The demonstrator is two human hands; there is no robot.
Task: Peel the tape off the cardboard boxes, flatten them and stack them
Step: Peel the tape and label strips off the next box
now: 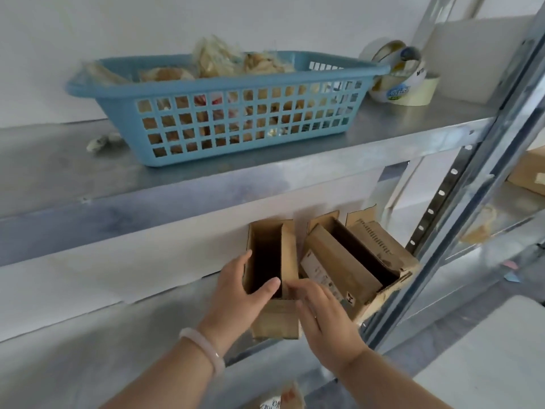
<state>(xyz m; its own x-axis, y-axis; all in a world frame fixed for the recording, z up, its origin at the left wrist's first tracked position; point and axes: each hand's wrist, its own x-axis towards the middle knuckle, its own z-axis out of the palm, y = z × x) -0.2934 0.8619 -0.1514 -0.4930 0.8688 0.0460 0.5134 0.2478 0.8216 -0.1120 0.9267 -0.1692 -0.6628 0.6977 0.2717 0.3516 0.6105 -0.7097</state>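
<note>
Two open cardboard boxes stand on the lower metal shelf (88,335). The narrow box (287,255) on the left has its flaps up and a dark inside. My left hand (241,293) grips its near-left wall, thumb hooked over the rim into the opening. My right hand (324,314) rests against the narrow box's right near corner, fingers fairly straight. The wider box (339,270) stands to the right, tilted, with a printed label and open flaps, beside the shelf post.
On the upper shelf (383,125) stands a blue plastic basket (224,93) filled with crumpled used tape. Tape rolls (404,81) lie to its right. A small tape scrap (101,142) lies left of the basket. A perforated steel post (436,208) borders the right.
</note>
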